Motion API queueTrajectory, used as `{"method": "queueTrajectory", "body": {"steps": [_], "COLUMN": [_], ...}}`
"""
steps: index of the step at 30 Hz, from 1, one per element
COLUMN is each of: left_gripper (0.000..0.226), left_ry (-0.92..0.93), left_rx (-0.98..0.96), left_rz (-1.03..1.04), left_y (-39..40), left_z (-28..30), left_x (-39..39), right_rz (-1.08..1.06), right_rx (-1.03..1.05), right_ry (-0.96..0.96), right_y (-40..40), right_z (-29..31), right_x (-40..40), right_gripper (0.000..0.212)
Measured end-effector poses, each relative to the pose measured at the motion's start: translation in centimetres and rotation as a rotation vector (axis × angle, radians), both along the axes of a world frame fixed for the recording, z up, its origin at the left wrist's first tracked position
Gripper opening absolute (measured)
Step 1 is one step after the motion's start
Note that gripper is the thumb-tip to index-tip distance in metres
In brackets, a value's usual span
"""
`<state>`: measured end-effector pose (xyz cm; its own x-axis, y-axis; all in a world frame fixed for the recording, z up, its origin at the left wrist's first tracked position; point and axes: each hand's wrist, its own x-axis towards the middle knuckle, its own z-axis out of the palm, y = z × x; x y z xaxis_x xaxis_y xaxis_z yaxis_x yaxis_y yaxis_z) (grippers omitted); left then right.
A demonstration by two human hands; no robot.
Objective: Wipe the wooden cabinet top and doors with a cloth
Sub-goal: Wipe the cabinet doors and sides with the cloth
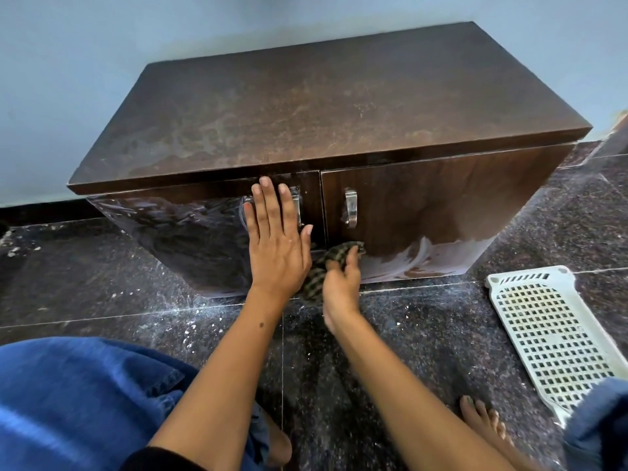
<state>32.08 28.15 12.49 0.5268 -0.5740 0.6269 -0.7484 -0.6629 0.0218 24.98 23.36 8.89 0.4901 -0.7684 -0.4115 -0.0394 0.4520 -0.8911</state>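
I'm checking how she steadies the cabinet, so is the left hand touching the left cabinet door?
Touching. The head view shows the left hand lying flat, fingers straight, on the left door, covering its handle, with no gap visible.

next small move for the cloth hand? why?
Probably sweep the cloth rightward along the bottom of the right door. The right hand grips it low by the gap between the doors, and a pale smeared patch lies just to its right. The left hand presses flat on the left door.
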Motion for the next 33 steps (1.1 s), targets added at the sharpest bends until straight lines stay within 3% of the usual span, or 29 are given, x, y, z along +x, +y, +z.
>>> {"method": "queueTrajectory", "body": {"steps": [3,8,13,19,26,30,33], "left_gripper": [0.066,0.064,0.064,0.064,0.064,0.065,0.067], "left_ry": [-0.029,-0.05,-0.052,-0.065,-0.049,-0.03,0.01], "left_rx": [0.021,0.046,0.05,0.029,0.026,0.01,-0.002], "left_rz": [-0.002,-0.013,-0.009,0.005,0.006,0.003,0.026], "left_y": [0.7,1.7,1.7,1.8,1.5,1.3,0.9], "left_z": [0.1,0.2,0.2,0.1,0.1,0.4,0.7], "left_x": [0.3,0.8,0.6,1.1,0.9,0.3,-0.3], "right_rz": [-0.079,0.071,0.051,0.187,0.227,0.318,0.194], "right_rx": [0.156,0.071,0.204,-0.031,-0.09,-0.234,0.007], "right_ry": [0.005,-0.009,-0.034,-0.022,-0.021,0.026,0.028], "right_y": [-1.7,1.3,0.9,3.1,3.1,3.6,2.2], "right_z": [-0.5,0.5,0.1,0.9,0.2,-0.6,-1.1], "right_x": [-0.2,0.9,0.8,1.0,0.9,0.4,-0.1], "right_gripper": [0.06,0.061,0.059,0.058,0.061,0.062,0.061]}}
